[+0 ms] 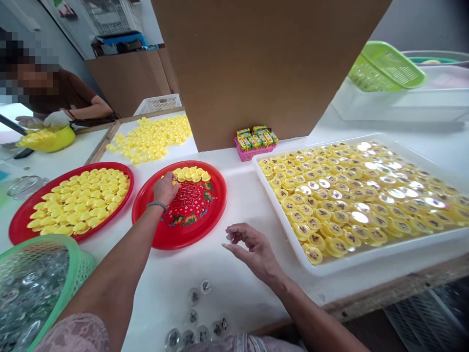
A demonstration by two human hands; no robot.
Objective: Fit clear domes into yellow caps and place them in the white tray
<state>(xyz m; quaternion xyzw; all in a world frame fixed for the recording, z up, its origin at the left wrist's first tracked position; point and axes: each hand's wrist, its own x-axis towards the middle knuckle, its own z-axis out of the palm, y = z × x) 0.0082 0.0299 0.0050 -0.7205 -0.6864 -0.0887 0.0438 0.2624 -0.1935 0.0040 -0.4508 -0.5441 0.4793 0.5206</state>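
Note:
My left hand (164,189) reaches over a round red tray (216,215) with a printed floral pattern. Its fingers are pinched around a yellow plastic piece at the left end of a cluster of yellow pieces (192,174) on the tray's far side. My right hand (254,249) is raised above the white table, palm turned left. Between its thumb and fingertips is a small clear piece (230,238), partly hidden by the fingers. Close to my body lie several clear round pieces (194,296) with small dark pictures in them.
A second red tray (16,230) full of yellow pieces sits left, beside a green basket (84,259) of clear pieces. At right, a white tray (282,220) holds rows of yellow discs. A cardboard panel (256,73), pink basket (252,153) and yellow pile (157,137) stand behind. A co-worker (73,98) sits far left.

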